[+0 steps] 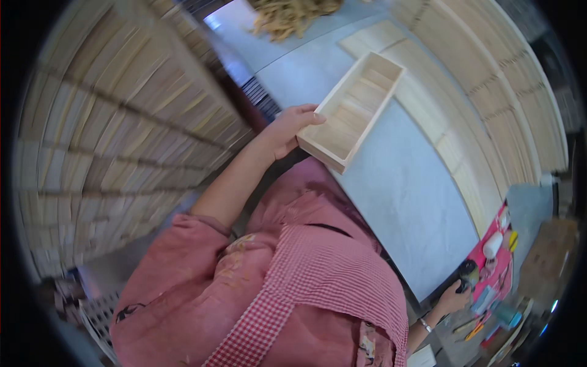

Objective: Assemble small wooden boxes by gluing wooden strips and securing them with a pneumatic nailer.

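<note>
My left hand grips the near left side of a shallow, open wooden box, its thumb over the rim. The box is long and rectangular, of pale bare wood, and tilted so that its hollow inside shows. My right hand reaches out to the lower right, its fingers closed around a dark, rounded tool whose kind I cannot make out. Next to that tool lies a bright pink cloth or mat with a white bottle and a yellow item on it.
A pale blue-grey worktable stretches ahead. Flat wooden boards lie along it, with rows of stacked wooden pieces beyond. Tall wood stacks stand at left. Wood shavings or strips are piled far off. Hand tools lie at lower right.
</note>
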A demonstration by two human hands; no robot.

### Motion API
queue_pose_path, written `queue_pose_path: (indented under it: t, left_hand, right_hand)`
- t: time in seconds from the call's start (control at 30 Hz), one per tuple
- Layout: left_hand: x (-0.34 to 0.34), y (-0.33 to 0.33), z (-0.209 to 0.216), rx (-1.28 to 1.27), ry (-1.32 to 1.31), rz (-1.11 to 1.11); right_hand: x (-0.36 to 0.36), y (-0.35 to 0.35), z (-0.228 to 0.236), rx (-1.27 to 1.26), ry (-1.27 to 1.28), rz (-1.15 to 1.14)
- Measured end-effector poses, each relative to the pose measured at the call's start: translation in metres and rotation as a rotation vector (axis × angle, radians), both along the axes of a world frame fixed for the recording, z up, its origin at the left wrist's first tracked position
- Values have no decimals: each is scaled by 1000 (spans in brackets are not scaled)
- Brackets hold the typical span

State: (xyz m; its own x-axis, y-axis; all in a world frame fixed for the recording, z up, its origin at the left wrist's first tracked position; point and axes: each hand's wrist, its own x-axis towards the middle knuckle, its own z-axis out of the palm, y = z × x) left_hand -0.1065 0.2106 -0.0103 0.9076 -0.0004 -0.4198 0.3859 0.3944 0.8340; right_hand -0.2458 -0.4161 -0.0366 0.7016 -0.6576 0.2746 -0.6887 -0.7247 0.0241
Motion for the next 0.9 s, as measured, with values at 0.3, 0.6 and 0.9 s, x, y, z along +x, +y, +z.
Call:
queue_pose_path:
  t: [0.3,0.6,0.9]
  left_hand:
    - [-321,128,-54,-265,493,414]
    - [-514,89,-231,-598,567,940]
    - [-515,115,-372,-531,790,1365]
  right_hand:
    - [88,62,21,168,-136,375]
    - [137,142,17,261,-75,569]
    - [123,229,47,255,27,620]
